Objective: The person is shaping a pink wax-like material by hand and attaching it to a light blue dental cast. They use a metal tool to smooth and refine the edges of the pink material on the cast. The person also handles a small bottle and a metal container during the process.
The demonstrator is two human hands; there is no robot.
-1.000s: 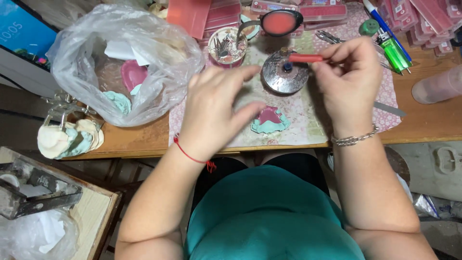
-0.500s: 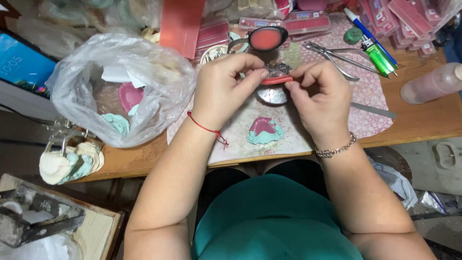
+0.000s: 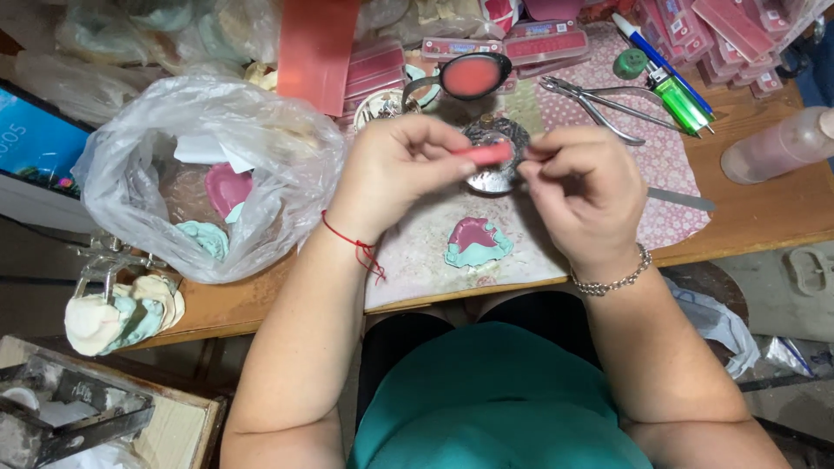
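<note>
Wax strip [image 3: 483, 154] is pinched at both ends by left hand [image 3: 395, 174] and right hand [image 3: 584, 195], not yet applied to dental model [image 3: 478, 243] at 6 o'clock.

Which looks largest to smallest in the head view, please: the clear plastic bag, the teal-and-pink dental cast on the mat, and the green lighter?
1. Clear plastic bag, by far the largest.
2. Teal-and-pink dental cast.
3. Green lighter, slimmer, though about as long as the cast is wide, so that gap is small.
</note>
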